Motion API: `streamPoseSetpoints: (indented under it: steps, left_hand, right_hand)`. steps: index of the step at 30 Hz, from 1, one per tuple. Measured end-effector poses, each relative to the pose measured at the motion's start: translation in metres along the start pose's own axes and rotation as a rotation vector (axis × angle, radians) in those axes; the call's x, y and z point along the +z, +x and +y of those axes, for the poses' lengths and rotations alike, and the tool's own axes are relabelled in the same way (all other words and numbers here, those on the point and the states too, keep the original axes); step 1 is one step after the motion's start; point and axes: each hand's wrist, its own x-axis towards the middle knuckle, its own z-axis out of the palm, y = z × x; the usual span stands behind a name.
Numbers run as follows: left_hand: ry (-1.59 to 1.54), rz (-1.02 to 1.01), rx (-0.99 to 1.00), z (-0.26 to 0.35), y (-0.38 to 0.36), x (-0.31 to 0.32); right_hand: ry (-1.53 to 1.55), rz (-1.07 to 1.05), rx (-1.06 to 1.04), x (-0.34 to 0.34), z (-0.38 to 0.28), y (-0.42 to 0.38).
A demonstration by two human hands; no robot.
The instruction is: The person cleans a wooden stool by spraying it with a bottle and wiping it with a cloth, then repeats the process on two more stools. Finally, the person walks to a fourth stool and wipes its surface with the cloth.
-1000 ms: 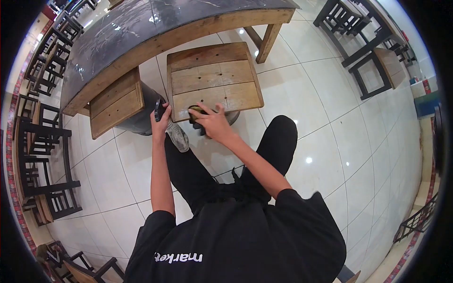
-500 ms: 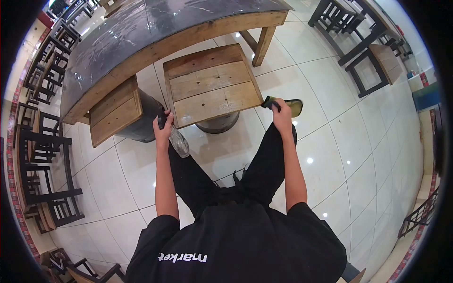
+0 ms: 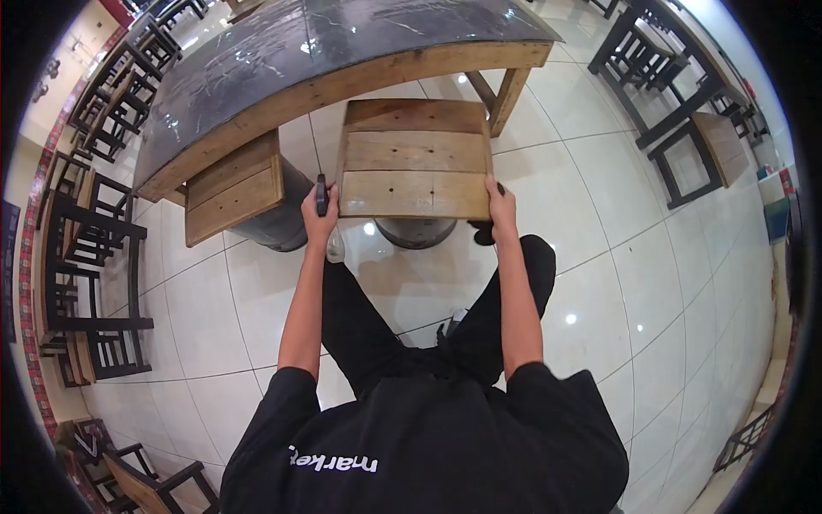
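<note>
A square wooden-topped stool (image 3: pixel 416 154) on a dark round base stands between my hands. My left hand (image 3: pixel 318 221) is closed around a spray bottle (image 3: pixel 336 248) with a black trigger head and a clear body hanging below. Its knuckles are right at the stool's left edge. On the opposite side, my right hand (image 3: pixel 503 212) grips the front right edge of the seat. A small dark piece shows at its fingers, and I cannot tell what it is. Another dark shape (image 3: pixel 484 231) pokes out beneath that corner.
A marble-topped wooden table (image 3: pixel 342 43) stands behind the stool. A second wooden stool (image 3: pixel 235 188) is partly tucked under it at the left. Dark chairs and tables (image 3: pixel 94 265) line the left side. Another table (image 3: pixel 676 68) and a stool (image 3: pixel 715 150) are at the right.
The stool has turned from slanted to nearly square with the table. My right hand came in from beyond the corner to the seat's edge; the green-and-dark item by it no longer shows.
</note>
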Motion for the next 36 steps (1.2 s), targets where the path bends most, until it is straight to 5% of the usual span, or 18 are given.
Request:
streamPoseSetpoints:
  steps: [5,7,10,15,19,23,25,31,36]
  left_hand:
    - [0.097,0.117,0.159,0.000,0.014,0.006]
    - [0.031,0.393,0.219,0.012,0.001,0.004]
    - [-0.138,0.343,0.041,0.040,-0.034,-0.006]
    - [-0.275,0.156,-0.138,0.082,-0.101,-0.031]
    - [-0.388,-0.061,-0.219,0.091,-0.141,-0.035]
    - [-0.406,-0.032,-0.203,0.064,-0.143,-0.019]
    - [-0.509,0.033,-0.275,0.060,-0.140,-0.009]
    - [-0.406,0.013,-0.359,0.072,-0.125,0.007]
    - [-0.395,-0.066,-0.387,0.065,-0.128,0.008]
  right_hand:
    - [0.355,0.452,0.016,0.037,0.031,-0.082]
    - [0.544,0.553,0.075,0.067,0.043,-0.111]
    - [0.513,0.460,0.027,0.115,0.076,-0.138]
    - [0.342,-0.012,0.217,0.170,0.040,-0.134]
    - [0.223,0.040,0.245,0.206,0.028,-0.106]
    - [0.096,-0.080,0.225,0.179,0.031,-0.097]
    - [0.167,-0.454,0.252,0.143,0.047,-0.098]
    - [0.482,-0.188,0.465,0.040,0.057,-0.134]
    - [0.558,-0.181,0.429,0.004,0.035,-0.154]
